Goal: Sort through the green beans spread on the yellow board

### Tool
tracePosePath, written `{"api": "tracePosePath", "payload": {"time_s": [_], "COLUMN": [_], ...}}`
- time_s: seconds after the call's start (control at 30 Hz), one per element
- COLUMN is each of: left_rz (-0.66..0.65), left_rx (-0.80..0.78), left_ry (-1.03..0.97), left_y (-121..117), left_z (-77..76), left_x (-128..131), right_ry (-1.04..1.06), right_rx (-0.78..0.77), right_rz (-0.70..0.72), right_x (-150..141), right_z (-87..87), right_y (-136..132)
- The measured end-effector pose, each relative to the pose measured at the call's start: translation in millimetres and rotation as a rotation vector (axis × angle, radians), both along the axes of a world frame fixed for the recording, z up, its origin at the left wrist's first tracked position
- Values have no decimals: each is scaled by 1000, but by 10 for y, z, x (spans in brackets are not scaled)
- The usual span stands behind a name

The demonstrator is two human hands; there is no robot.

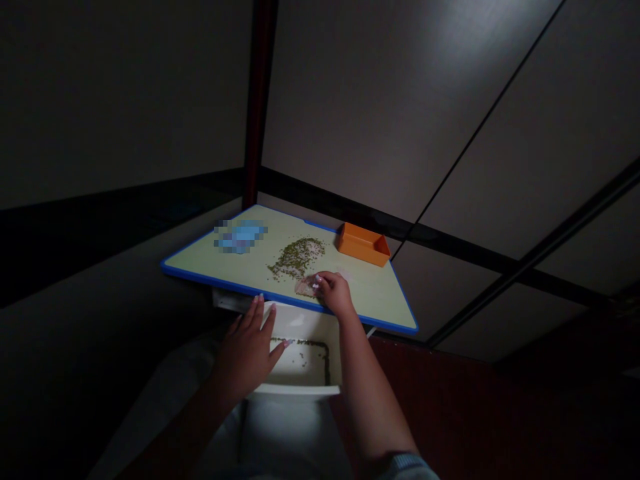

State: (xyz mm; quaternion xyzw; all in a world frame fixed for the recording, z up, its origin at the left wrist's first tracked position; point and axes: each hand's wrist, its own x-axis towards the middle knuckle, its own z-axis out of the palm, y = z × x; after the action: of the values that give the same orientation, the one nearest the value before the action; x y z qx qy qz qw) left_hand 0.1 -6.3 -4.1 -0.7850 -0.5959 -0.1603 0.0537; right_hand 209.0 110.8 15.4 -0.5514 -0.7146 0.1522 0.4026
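Dark grey panels rise behind a pale tabletop (pixel 235 267) edged in blue, with a deep red floor (pixel 425 393) down at the right. Just under the near edge sits a white bin (pixel 305 323), tilted a little, a thin line of small green grains (pixel 327 363) along its inner corners and a few loose ones on its bottom. Over at the table's far right stands an orange box (pixel 364 245), open at the top. Toward the far left lies something blue (pixel 243 235) (blurred into squares, so I can't say what). And there, mid-table, a loose scatter of greenish grains (pixel 299 257), thickest in its middle! The left hand (pixel 249 347) is spread over the bin's left side, fingertips up by the table edge, thumb reaching over the opening. The right hand (pixel 334 291) is at the near edge of the scatter, thumb and fingers pinched together on a small clear piece (pixel 307 287), too dim to name, low against the tabletop.
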Motion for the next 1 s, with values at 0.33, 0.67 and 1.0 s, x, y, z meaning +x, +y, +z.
{"api": "tracePosePath", "payload": {"time_s": [0.33, 0.67, 1.0], "left_rz": [-11, -19, -10], "left_rx": [19, 39, 49], "left_ry": [12, -3, 24], "left_y": [1, 11, 25], "left_z": [-7, -26, -38], "left_x": [-9, -13, -10], "right_ry": [-5, -30, -51], "right_rx": [13, -17, -26], "right_rz": [7, -2, -9], "right_x": [14, 41, 74], "right_z": [-16, -14, -60], "right_y": [-73, -116, -89]}}
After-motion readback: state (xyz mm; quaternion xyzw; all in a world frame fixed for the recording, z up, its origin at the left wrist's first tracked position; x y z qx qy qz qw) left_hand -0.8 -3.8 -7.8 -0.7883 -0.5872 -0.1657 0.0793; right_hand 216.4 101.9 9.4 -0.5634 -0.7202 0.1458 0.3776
